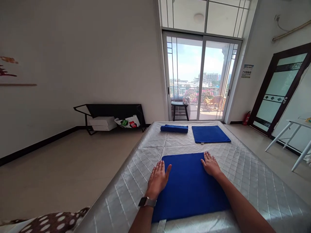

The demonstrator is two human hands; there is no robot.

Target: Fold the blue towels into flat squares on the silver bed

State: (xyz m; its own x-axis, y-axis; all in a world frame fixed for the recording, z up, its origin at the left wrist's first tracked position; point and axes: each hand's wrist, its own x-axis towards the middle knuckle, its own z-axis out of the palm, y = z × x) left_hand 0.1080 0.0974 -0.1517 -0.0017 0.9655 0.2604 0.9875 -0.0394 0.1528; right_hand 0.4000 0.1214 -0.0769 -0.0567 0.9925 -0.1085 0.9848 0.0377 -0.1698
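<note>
A blue cloth (187, 184) lies flat and spread out on the silvery quilted mattress (245, 181), a pale tag showing at its near edge. My left hand (158, 177) rests flat at the cloth's left edge, towards the far corner, thumb apart from the fingers. At the far right corner my right hand (211, 164) presses down with its fingers stretched out. Neither hand holds anything. Farther back on the mattress are a rolled blue cloth (174, 128) and, to its right, a flat blue cloth (211, 134).
A black metal frame (114, 110) leans by the left wall, with a white box (102, 123) and a printed bag (128, 122) beside it. Beyond the mattress are sliding glass doors (201, 77) and a stool (179, 105). A white table (300, 123) stands at right.
</note>
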